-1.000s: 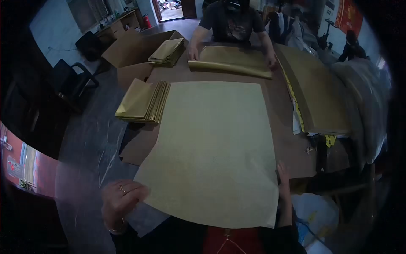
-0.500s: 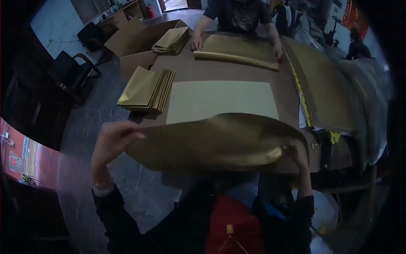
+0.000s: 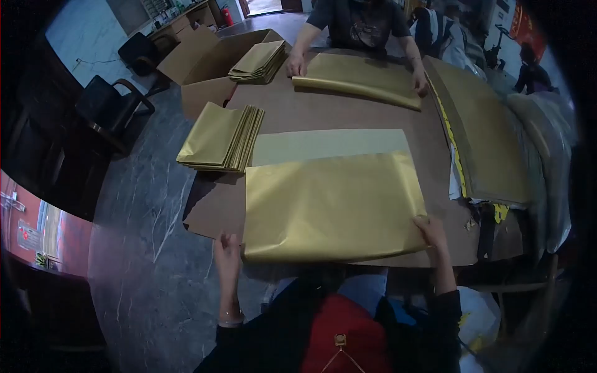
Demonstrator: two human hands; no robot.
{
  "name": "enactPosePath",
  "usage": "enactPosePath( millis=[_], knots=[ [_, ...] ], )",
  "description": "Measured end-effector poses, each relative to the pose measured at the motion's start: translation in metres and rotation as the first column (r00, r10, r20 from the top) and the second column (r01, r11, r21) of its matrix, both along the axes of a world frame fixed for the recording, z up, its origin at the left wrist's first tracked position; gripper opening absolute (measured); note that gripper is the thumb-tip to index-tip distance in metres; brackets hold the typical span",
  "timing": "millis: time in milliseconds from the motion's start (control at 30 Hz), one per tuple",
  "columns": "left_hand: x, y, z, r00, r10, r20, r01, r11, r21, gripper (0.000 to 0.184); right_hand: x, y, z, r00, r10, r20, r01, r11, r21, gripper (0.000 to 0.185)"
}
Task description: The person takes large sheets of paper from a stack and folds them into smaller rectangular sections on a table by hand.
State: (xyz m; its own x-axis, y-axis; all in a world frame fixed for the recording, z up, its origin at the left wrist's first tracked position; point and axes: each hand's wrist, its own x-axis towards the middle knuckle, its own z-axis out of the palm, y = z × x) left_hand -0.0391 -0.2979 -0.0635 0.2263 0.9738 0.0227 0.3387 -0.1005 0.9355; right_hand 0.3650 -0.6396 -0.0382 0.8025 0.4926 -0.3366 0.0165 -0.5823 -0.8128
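A gold paper sheet lies spread at the near side of the table, its front edge curling at the table edge. Beneath it, a pale sheet shows along the back. My right hand pinches the gold sheet's right edge near the front corner. Just left of its front left corner is my left hand, with fingers raised and slightly apart, holding nothing. A stack of folded gold paper sits on the table beyond my left hand.
Across the table a person handles another gold sheet with a rolled front edge. More folded gold paper lies beside an open cardboard box. A large brown sheet stack borders the right side. Chairs stand left.
The gold sheet, lifted and bowed before, has come down flat over the pale sheet. My left hand has let go of it and moved right and down. The view has shifted slightly.
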Motion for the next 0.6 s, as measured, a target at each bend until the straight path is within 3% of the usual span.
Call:
enactPosePath(
  millis=[133,200,233,300,333,467,533,567,600],
  knots=[
    [-0.002,-0.047,0.025,0.998,0.014,0.064,-0.002,0.982,-0.19,0.048,0.0,0.014,0.005,0.995,-0.073,0.061,0.077,0.995,-0.066,0.04],
    [0.001,-0.04,0.019,0.994,-0.107,-0.035,0.096,0.97,-0.225,0.041,0.009,0.019,-0.008,0.987,-0.148,0.062,0.14,0.982,0.123,0.042],
    [0.004,-0.036,0.02,0.987,-0.144,-0.07,0.125,0.968,-0.216,0.039,0.017,0.02,-0.013,0.986,-0.152,0.072,0.142,0.982,0.125,0.042],
    [0.015,-0.031,0.021,0.977,-0.167,-0.129,0.142,0.972,-0.186,0.038,0.032,0.014,-0.028,0.986,-0.119,0.118,0.115,0.993,0.039,0.043],
    [0.02,-0.028,0.023,0.963,-0.18,-0.199,0.15,0.976,-0.157,0.038,0.032,0.012,-0.025,0.973,-0.054,0.224,0.073,0.994,-0.08,0.044],
    [0.054,-0.031,0.037,0.961,-0.261,-0.092,0.22,0.922,-0.318,0.033,0.025,-0.014,-0.02,0.943,-0.146,0.3,0.152,0.988,0.004,0.047],
    [0.071,-0.039,0.029,0.962,-0.273,-0.019,0.256,0.924,-0.285,0.032,0.041,-0.046,-0.032,0.96,-0.163,0.227,0.2,0.968,-0.151,0.049],
    [0.077,-0.04,0.023,0.958,-0.281,0.055,0.286,0.926,-0.247,0.03,0.034,-0.054,-0.031,0.943,-0.26,0.21,0.28,0.957,-0.072,0.051],
    [0.078,-0.037,0.01,0.949,-0.315,0.004,0.308,0.925,-0.223,0.028,0.028,-0.06,-0.029,0.938,-0.274,0.211,0.296,0.952,-0.076,0.051]
  ],
)
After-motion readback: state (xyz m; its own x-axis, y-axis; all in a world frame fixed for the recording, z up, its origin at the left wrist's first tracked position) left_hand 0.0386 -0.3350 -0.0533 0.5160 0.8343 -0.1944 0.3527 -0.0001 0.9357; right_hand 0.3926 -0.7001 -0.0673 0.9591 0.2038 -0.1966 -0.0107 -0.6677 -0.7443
